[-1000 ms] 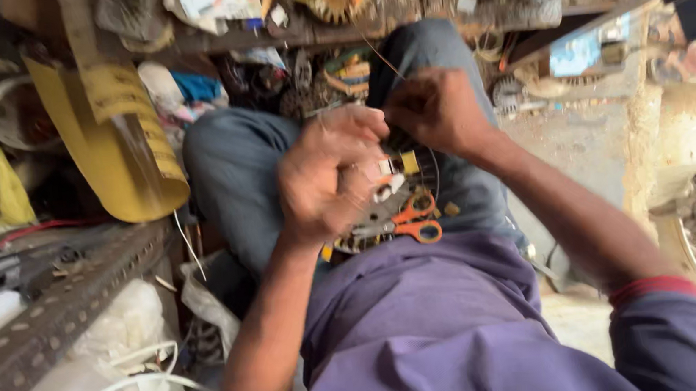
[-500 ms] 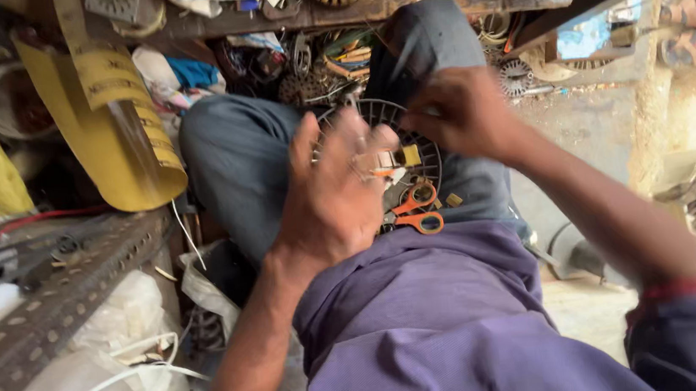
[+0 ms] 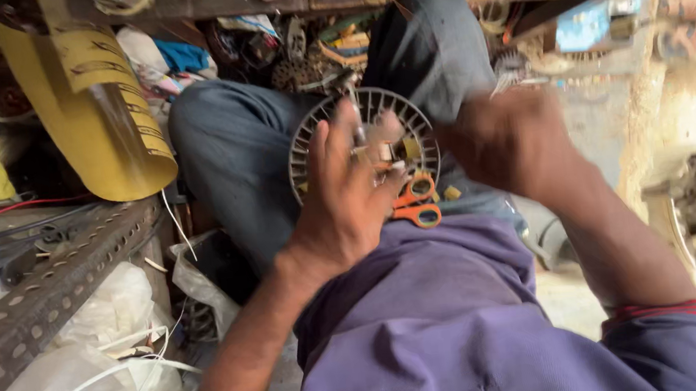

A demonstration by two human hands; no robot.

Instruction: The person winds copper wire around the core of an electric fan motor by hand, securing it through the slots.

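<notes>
- We sit among clutter: a yellow curved sheet [image 3: 102,117] at ten o'clock, a perforated metal angle bar [image 3: 51,292] at eight, plastic bags [image 3: 84,365] below it
- Our lap in grey trousers [image 3: 234,155] is the work surface, bearing the round slotted fan housing [image 3: 309,140] at centre
- Our left hand [image 3: 348,195] lies spread over the housing; our right hand [image 3: 513,141], at two o'clock, is blurred, so we cannot tell its grip
- Orange-handled scissors [image 3: 417,202] rest just beside the housing at six o'clock
- We judge that the housing could tip off our knees, and the scissors slide down with it
</notes>
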